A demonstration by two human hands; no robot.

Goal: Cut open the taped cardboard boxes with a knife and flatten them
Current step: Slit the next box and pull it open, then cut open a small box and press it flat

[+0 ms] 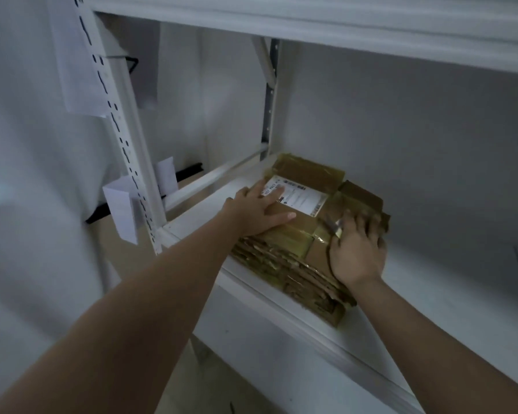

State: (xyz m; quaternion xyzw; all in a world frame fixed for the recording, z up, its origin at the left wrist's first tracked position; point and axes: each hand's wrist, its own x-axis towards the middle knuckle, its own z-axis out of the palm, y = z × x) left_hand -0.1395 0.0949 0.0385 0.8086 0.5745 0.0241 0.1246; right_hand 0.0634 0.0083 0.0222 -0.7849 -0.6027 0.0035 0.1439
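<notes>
The left hand (259,209) is pressing flat, fingers spread and straight, on the top sheet of a stack of flattened cardboard boxes (296,234), its fingertips overlapping the near corner of a white shipping label (299,196). The right hand (358,249) is resting on the right side of the same stack, its fingers bent over the far right edge of the cardboard. A knife (333,225) with a thin pale blade is showing beside the thumb of this hand, lying on glossy tape, but whether the grip is pinching it or merely lying next to it cannot be told.

The stack is sitting on a white metal shelf (431,294), near its left front corner, with ragged corrugated edges facing the viewer. Strips of shiny brown packing tape (308,171) are crossing the top sheet.

The label is carrying rows of small print and a bolder dark line near the fingers, all too blurred to read.

A slotted white upright post (123,138) is framing the shelf on the left, with white paper slips (121,207) hanging from it. Another shelf board (371,25) is running overhead. The wall (416,144) behind is plain and pale, and the lighting is dim.
</notes>
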